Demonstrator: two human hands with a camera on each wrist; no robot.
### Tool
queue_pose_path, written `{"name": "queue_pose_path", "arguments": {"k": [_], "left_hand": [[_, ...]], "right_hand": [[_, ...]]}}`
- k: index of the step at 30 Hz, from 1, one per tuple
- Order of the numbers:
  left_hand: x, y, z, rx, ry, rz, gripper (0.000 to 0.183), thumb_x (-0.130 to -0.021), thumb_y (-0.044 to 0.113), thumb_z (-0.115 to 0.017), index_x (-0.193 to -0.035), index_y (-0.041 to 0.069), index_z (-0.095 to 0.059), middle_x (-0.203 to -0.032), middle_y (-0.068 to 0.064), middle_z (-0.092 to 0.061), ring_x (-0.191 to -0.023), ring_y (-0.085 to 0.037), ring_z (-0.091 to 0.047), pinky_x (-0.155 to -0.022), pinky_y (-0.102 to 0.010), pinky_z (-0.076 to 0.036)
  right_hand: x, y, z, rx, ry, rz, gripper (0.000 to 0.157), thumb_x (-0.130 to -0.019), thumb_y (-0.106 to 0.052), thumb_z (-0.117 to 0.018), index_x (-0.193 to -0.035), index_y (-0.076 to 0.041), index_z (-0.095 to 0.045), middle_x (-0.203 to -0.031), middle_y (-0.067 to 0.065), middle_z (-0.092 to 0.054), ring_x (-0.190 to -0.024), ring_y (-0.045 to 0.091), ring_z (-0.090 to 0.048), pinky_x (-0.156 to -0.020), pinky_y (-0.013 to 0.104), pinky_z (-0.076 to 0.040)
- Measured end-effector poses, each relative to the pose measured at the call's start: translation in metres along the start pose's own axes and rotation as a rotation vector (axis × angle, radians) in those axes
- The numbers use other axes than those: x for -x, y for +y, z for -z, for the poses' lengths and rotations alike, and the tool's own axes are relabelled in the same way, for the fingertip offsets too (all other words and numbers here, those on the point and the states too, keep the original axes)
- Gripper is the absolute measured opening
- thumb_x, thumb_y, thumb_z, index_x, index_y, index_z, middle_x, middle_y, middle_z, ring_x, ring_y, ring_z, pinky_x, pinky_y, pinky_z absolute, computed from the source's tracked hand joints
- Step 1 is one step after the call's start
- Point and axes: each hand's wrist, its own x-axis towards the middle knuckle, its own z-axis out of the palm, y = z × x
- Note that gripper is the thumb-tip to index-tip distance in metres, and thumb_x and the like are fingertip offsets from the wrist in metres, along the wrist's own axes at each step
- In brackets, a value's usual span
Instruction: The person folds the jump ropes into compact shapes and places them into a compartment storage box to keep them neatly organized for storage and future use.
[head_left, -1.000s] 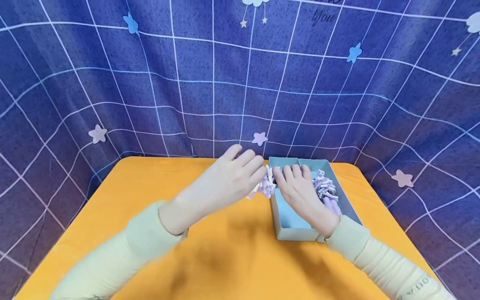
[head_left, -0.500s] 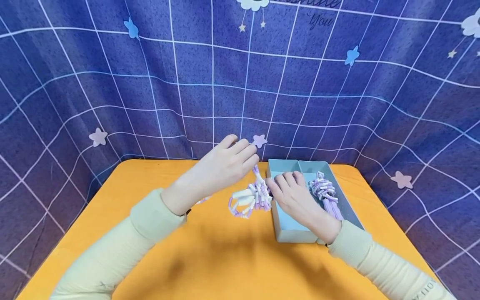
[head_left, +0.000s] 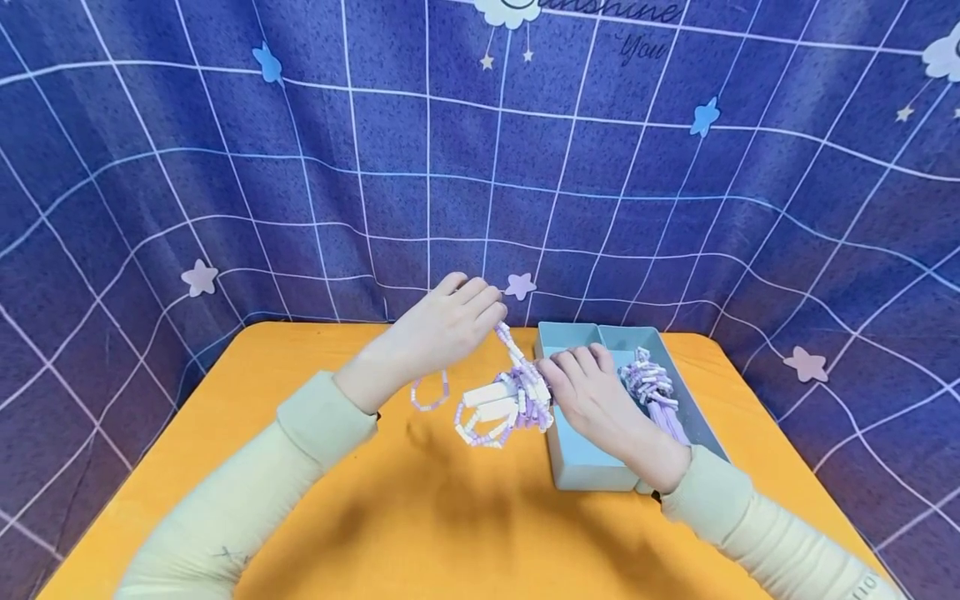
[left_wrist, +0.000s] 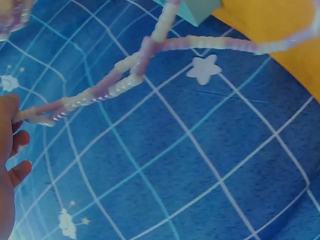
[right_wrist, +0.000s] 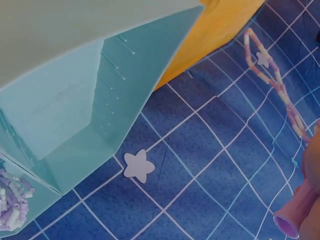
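A purple-and-white beaded jump rope (head_left: 531,398) is bunched in front of my right hand (head_left: 600,404), whose fingers grip the bundle above the table. Pale handles (head_left: 491,400) and a bead loop stick out of the bundle to the left. A lilac handle (right_wrist: 295,215) shows at my right fingers in the right wrist view. My left hand (head_left: 442,325), up and to the left, pinches a strand (head_left: 510,337) that runs taut to the bundle. In the left wrist view the doubled strand (left_wrist: 95,92) reaches my left fingers. Another bead loop (head_left: 430,400) hangs below my left hand.
A blue-grey divided box (head_left: 596,479) stands on the orange table (head_left: 360,500) at the right, partly behind my right hand. A second bundled beaded jump rope (head_left: 651,392) with lilac handles lies in its right compartment. A blue grid-patterned curtain (head_left: 390,200) encloses the table.
My left hand has moved left and slightly down, drawing the bead strand out of the bundle. The bundle has come down and more into view, and a hanging loop has appeared beneath the left hand.
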Motion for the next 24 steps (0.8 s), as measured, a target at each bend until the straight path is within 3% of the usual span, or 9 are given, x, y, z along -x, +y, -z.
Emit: {"name": "queue_pose_path", "arguments": {"k": [8, 12, 24], "left_hand": [[0.011, -0.007, -0.020, 0.044, -0.055, 0.031, 0.022, -0.099, 0.013, -0.033, -0.096, 0.006, -0.054, -0.092, -0.006, -0.050, -0.085, -0.024, -0.045, -0.079, -0.036, -0.036], [0.013, -0.008, -0.023, 0.023, -0.068, 0.033, 0.020, -0.098, 0.011, -0.034, -0.096, 0.007, -0.054, -0.095, -0.006, -0.051, -0.086, -0.023, -0.045, -0.079, -0.036, -0.036], [0.020, -0.019, -0.030, 0.021, -0.101, 0.120, 0.028, -0.098, 0.010, -0.026, -0.099, 0.004, -0.053, -0.103, -0.009, -0.052, -0.092, -0.025, -0.047, -0.081, -0.039, -0.036]], "right_hand": [[0.003, 0.002, 0.002, -0.025, -0.023, 0.013, 0.027, -0.102, -0.011, -0.024, -0.112, -0.006, -0.048, -0.092, 0.007, -0.051, -0.081, 0.025, -0.047, -0.079, 0.045, -0.033], [0.004, 0.002, 0.002, -0.017, -0.023, 0.019, 0.027, -0.103, -0.012, -0.023, -0.112, -0.006, -0.048, -0.092, 0.007, -0.051, -0.082, 0.025, -0.048, -0.078, 0.045, -0.033], [0.006, 0.004, 0.005, -0.067, -0.025, 0.016, 0.028, -0.103, -0.014, -0.022, -0.111, -0.006, -0.048, -0.093, 0.007, -0.051, -0.084, 0.025, -0.048, -0.080, 0.046, -0.033]]}}
